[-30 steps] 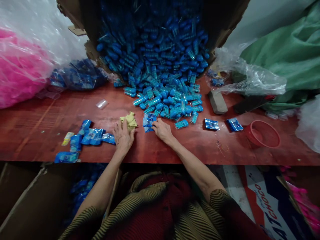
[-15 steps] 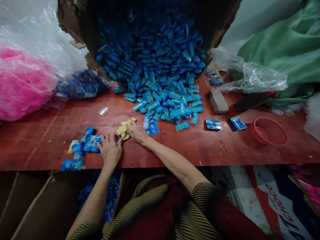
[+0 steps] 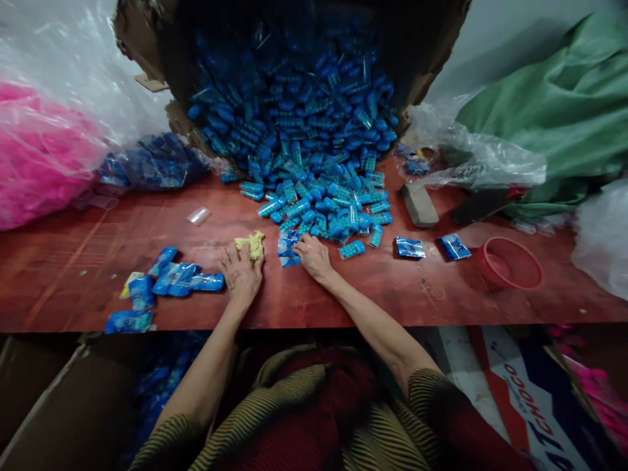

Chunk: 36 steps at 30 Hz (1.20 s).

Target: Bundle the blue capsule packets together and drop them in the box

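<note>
My left hand rests on the red table with its fingers curled round a crumpled yellow cloth. Just to the right, my right hand pinches a small blue packet lying on the table. A big heap of blue capsule-shaped pieces spills from a torn cardboard box right behind both hands. Several filled blue packets lie to the left of my left hand.
A red basket stands at the right, with two blue packets beside it. A pink bag and clear plastic flank the box. A grey block lies near the heap. A green sheet is at the far right.
My right hand moved from the yellow cloth back right to the blue packet. My left hand moved forward from the table edge onto the cloth.
</note>
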Each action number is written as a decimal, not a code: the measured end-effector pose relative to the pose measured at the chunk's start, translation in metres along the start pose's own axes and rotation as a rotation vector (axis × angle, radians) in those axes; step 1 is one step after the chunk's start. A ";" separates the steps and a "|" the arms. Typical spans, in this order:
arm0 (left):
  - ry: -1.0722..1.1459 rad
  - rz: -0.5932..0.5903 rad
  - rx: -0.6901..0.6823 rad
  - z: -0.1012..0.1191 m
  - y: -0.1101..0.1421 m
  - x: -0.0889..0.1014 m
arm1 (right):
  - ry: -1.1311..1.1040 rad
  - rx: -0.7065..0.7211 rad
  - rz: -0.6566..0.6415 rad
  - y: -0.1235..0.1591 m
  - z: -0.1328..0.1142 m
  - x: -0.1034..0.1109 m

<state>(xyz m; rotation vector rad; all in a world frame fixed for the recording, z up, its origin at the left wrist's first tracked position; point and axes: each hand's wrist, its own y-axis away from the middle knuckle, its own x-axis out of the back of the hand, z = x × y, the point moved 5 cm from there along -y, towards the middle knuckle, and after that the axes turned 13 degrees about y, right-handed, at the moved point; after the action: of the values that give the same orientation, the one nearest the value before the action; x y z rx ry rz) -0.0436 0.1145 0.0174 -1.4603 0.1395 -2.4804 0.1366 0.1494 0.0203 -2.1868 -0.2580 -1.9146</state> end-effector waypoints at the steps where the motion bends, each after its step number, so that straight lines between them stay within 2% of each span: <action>1: -0.005 0.002 -0.005 0.000 0.000 0.000 | 0.002 -0.007 0.007 0.000 0.002 -0.003; 6: -0.038 0.015 -0.031 -0.005 0.000 0.001 | -0.012 -0.032 0.052 0.000 0.001 -0.008; 12: -0.015 -0.050 -0.066 -0.012 -0.011 0.003 | -0.048 -0.062 0.056 0.001 0.002 -0.008; 15: 0.043 0.049 -0.033 -0.006 -0.012 0.013 | -0.103 -0.102 0.097 0.004 0.004 -0.003; 17: 0.182 0.131 -0.026 0.006 -0.007 0.019 | -0.158 -0.126 0.144 0.009 0.004 0.005; 19: 0.445 0.145 0.005 0.019 0.002 0.019 | -0.204 -0.128 0.199 0.019 0.001 0.017; 22: 0.921 0.007 0.198 0.035 0.018 0.001 | -0.236 -0.092 0.250 0.038 -0.011 0.033; 24: 1.148 -0.090 0.330 0.045 0.026 -0.012 | -0.240 -0.075 0.249 0.049 -0.019 0.039; 26: 1.321 -0.132 0.435 0.051 0.032 -0.019 | -0.273 -0.074 0.241 0.058 -0.024 0.042; 28: 1.486 -0.166 0.526 0.053 0.036 -0.022 | -0.400 -0.093 0.242 0.062 -0.022 0.040; 30: 1.610 -0.220 0.597 0.055 0.039 -0.022 | -0.625 -0.167 0.223 0.063 -0.014 0.033; 33: 1.662 -0.303 0.651 0.056 0.044 -0.021 | -1.007 -0.275 0.073 0.058 -0.006 0.012; 36: 1.658 -0.334 0.660 0.056 0.048 -0.020 | -1.236 -0.284 -0.045 0.056 -0.010 -0.003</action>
<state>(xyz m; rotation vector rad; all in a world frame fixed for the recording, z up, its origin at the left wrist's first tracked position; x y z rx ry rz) 0.0231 0.0763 0.0176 1.0110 -0.5867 -2.7741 0.1427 0.0927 0.0157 -3.2623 -0.2123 -0.3600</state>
